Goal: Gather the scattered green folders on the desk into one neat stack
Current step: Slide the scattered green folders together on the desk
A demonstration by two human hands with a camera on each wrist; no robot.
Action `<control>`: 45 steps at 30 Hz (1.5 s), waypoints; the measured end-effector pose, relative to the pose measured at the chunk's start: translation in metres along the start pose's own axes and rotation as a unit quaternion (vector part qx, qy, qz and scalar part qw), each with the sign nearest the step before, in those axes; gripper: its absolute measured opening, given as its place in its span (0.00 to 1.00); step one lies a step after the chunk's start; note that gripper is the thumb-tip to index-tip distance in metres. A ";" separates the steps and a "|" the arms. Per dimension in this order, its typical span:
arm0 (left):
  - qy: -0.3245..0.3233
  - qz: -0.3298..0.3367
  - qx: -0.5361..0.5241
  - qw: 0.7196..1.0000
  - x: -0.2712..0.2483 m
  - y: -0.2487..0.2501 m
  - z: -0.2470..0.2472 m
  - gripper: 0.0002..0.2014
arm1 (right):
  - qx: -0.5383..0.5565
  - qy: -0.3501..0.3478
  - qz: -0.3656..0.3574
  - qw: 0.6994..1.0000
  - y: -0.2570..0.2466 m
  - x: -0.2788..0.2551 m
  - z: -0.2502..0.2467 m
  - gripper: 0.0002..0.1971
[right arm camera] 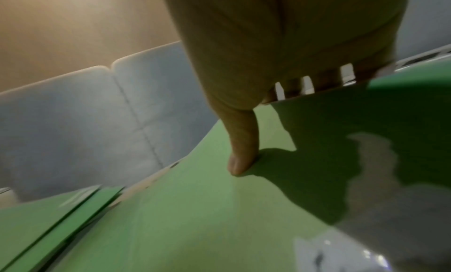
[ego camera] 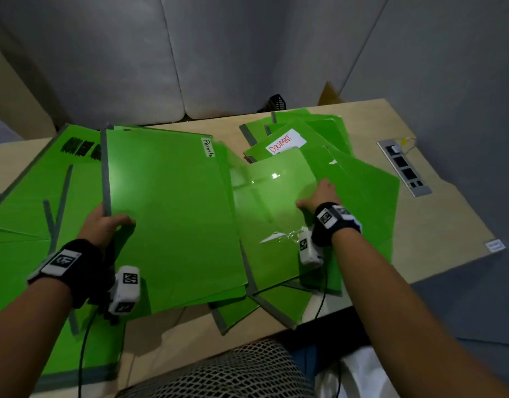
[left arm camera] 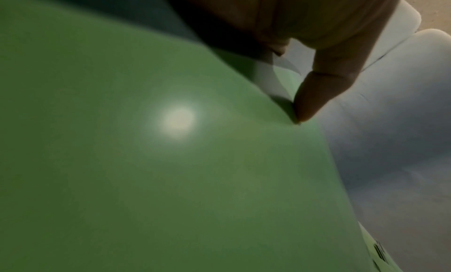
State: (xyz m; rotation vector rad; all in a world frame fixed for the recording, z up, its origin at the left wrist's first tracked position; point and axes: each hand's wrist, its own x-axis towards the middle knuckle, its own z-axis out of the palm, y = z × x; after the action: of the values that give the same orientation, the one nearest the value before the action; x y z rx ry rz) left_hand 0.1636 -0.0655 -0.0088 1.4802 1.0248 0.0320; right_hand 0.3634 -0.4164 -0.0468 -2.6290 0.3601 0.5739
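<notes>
Most of the work is left, as we read it: the green folders [ego camera: 46,196] lie fanned across the desk [ego camera: 436,225] in overlapping sheets at many angles, and no squared stack shows anywhere. We have 2 of them in hand. Our left hand [ego camera: 104,222] grips the grey spine edge of the folder labelled "Permits" [ego camera: 173,214], thumb curled over its top face and the other fingers hidden beneath. Our right hand [ego camera: 319,196] pinches the right edge of a glossy folder [ego camera: 270,202] just beside it, thumb pressed on top and fingers tucked under the edge, as the right wrist view shows. Far right of these, a folder marked "DOCUMENT" [ego camera: 284,143] sits in a loose pile; more lie at the far left and near edge, some overhanging the desk. We judge the gathering barely begun: everything must be drawn together and the edges aligned.
</notes>
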 end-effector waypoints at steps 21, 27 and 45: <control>-0.066 -0.046 0.061 0.995 0.015 -0.014 0.002 0.17 | 0.062 0.056 0.063 0.995 0.051 0.023 -0.068 0.41; -0.099 -0.063 0.107 0.987 -0.002 -0.007 -0.007 0.24 | 0.189 0.100 -0.040 0.976 -0.016 -0.007 -0.115 0.38; -0.032 -0.073 0.140 0.987 0.004 -0.019 0.010 0.40 | -0.083 -0.007 -0.174 0.981 -0.042 -0.075 0.071 0.30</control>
State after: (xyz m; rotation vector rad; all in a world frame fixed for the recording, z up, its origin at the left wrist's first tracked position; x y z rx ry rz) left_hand 0.1608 -0.0739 -0.0287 1.6433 1.1166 -0.2718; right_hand 0.2877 -0.3356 -0.0572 -2.7553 -0.1597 0.5212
